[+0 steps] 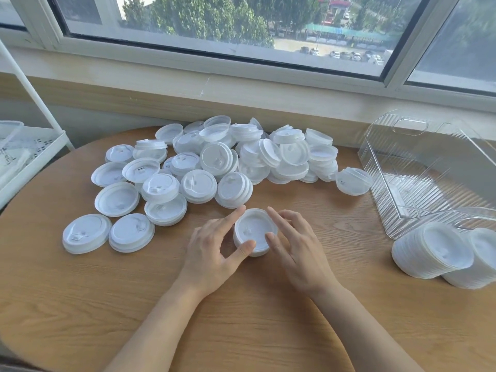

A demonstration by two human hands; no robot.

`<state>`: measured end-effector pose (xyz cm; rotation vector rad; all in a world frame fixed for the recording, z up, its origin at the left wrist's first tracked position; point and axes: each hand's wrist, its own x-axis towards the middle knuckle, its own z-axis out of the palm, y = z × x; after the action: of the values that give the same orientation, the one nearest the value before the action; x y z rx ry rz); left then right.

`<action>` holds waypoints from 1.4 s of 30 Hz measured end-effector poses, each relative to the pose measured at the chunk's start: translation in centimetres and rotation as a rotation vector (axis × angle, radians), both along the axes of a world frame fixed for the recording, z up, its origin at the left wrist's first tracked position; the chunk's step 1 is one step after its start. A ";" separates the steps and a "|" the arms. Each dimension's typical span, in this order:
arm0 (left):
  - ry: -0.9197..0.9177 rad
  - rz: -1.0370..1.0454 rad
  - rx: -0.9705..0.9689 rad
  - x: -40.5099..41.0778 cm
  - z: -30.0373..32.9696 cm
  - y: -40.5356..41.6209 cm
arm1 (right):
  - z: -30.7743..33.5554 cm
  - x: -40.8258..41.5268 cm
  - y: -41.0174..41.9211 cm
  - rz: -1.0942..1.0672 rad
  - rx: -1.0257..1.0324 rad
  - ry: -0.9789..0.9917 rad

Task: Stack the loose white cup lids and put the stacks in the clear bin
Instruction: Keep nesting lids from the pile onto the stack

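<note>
A short stack of white cup lids point(252, 229) stands on the wooden table point(241, 312) in front of me. My left hand point(212, 248) holds it from the left, index finger on the far rim and thumb on the near rim. My right hand point(298, 248) holds its right side, with the thumb on the top lid and the index finger along the rim. Behind it spreads a big pile of loose white lids point(214, 162). The clear ribbed bin point(375, 167) stands at the right with nothing visible inside.
Two long lid stacks point(432, 251) point(480, 259) lie on their sides at the right, in front of the bin. A white shelf cart point(26, 157) stands off the table's left edge. A wall and window sill run behind the pile.
</note>
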<state>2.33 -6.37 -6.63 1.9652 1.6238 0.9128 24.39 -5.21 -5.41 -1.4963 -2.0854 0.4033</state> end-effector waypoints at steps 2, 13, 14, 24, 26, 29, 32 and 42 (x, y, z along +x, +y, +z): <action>0.010 0.003 0.001 0.0 0.0 0.0 | -0.1 0.2 0.1 0.000 -0.016 0.003; 0.015 0.007 -0.008 0.1 0.1 -0.3 | 1.1 0.4 0.5 0.030 -0.028 -0.002; 0.014 0.004 -0.013 0.1 0.2 -0.3 | 1.4 0.4 0.7 0.024 -0.005 0.013; 0.009 -0.003 -0.025 -0.1 0.7 -0.3 | 4.5 1.6 9.1 -0.368 0.286 0.208; 0.016 0.004 -0.028 -0.1 0.6 -0.3 | 4.6 1.9 11.1 -0.403 0.263 0.184; 0.017 0.017 -0.030 -0.1 0.5 -0.2 | 4.5 1.7 13.3 -0.437 0.232 0.111; 0.018 0.025 -0.024 -0.2 0.3 -0.2 | 4.1 1.3 14.8 -0.456 0.201 0.056; 0.021 0.022 -0.024 -0.2 0.3 -0.2 | 3.3 0.7 15.8 -0.468 0.201 -0.046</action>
<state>2.15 -6.53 -6.38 1.9500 1.6638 0.8799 25.13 10.57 -2.10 -1.8096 -1.6743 -0.0181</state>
